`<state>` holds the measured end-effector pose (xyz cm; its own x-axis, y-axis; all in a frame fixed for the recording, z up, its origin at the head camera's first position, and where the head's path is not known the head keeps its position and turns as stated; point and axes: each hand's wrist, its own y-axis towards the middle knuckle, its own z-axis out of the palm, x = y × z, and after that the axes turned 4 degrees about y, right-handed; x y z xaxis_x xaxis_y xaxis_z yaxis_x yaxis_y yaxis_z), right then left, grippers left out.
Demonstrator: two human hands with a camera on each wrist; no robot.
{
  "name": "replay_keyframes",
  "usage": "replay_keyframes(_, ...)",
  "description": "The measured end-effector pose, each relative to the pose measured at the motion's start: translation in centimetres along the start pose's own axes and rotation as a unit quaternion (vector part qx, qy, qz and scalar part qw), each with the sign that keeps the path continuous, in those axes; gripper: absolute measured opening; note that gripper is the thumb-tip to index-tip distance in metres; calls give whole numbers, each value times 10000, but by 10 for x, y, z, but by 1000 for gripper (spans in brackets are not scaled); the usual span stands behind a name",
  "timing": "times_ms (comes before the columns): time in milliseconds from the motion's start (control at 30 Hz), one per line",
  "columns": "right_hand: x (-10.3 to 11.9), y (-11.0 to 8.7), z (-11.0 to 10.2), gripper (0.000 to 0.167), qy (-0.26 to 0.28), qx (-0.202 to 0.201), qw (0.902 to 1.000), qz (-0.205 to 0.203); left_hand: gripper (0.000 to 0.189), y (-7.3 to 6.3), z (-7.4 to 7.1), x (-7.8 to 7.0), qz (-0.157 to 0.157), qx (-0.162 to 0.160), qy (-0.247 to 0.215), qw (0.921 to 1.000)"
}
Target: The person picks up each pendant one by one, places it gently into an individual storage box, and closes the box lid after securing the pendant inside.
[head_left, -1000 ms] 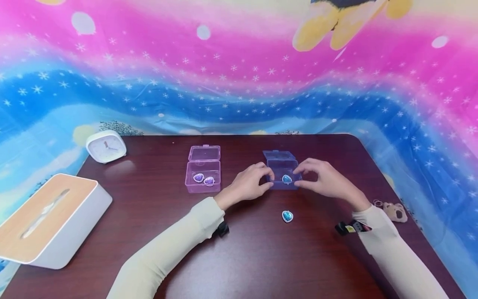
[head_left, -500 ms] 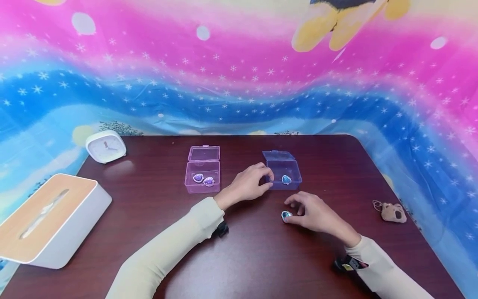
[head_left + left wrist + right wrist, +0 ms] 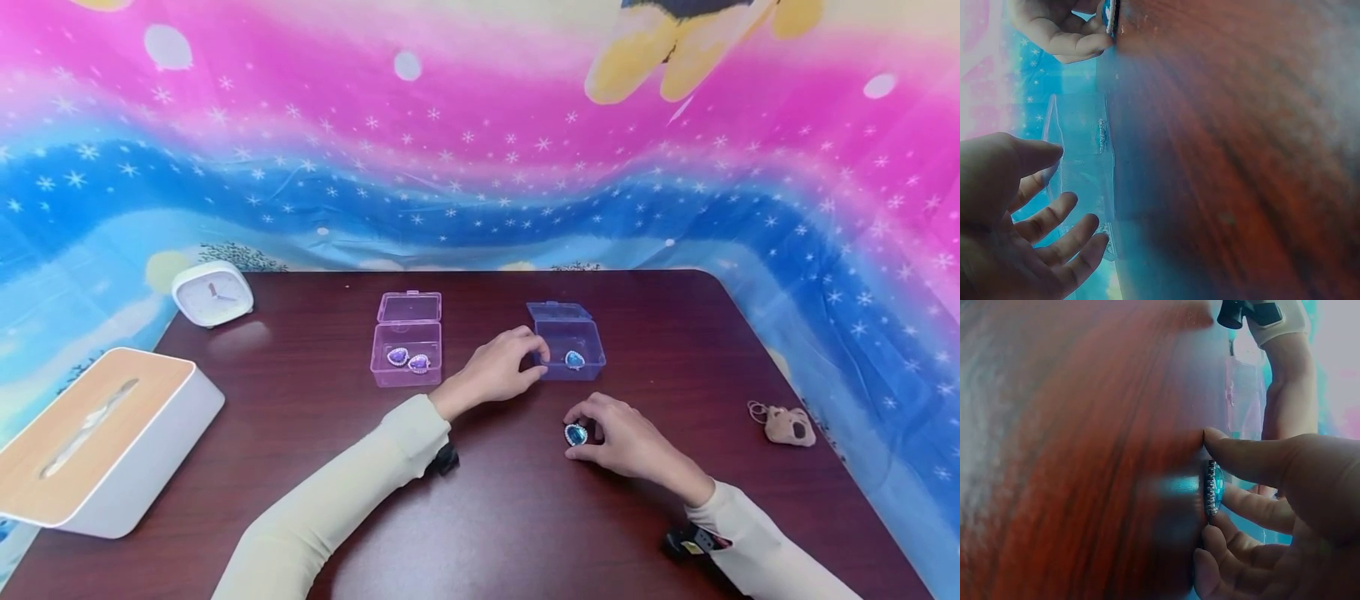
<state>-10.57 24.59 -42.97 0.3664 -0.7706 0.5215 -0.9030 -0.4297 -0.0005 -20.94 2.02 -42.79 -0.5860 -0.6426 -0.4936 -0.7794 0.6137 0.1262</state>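
My right hand [image 3: 626, 437] is low over the table, with thumb and fingers curved around a blue heart-shaped gem [image 3: 576, 435] with a silver beaded rim. In the right wrist view, a gap shows between the thumb [image 3: 1241, 456] and the gem's edge. My left hand [image 3: 502, 367] stays at the left side of a see-through blue box [image 3: 570, 371], its fingers loosely curved and spread in the left wrist view. The box's lid [image 3: 558, 312] is tipped back, and another blue gem [image 3: 574, 359] lies inside.
Left of the left hand stands an open pink box [image 3: 407, 377] with two purple gems [image 3: 398, 357]. A tissue box [image 3: 165, 450] and a white clock [image 3: 213, 294] are on the left. A beige pouch-like trinket [image 3: 789, 426] lies near the right edge.
My right hand has left the right side of the blue box and moved down toward me, its thumb and fingers now around the loose blue gem. The left hand has stayed in place.
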Motion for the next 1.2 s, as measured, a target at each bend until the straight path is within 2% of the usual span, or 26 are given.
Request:
replay_keyframes(200,-2,1,-5,31,22,238,9996,-177,12,1,1,0,0,-9,74,10000)
replay_keyframes(400,-2,1,-8,38,-50,395,9992,-86,12,1,2,0,-5,12,70,10000)
replay_keyframes(667,-4,3,-9,31,-7,466,9989,60,13,0,0,0,-23,13,51,10000)
replay_keyframes(967,-13,6,-10,24,-43,561,9968,-565,12,-1,-1,1,-62,40,23,10000)
replay_keyframes(1200,-20,9,-15,26,20,611,9927,-1039,14,-1,-1,1,-63,77,36,9999)
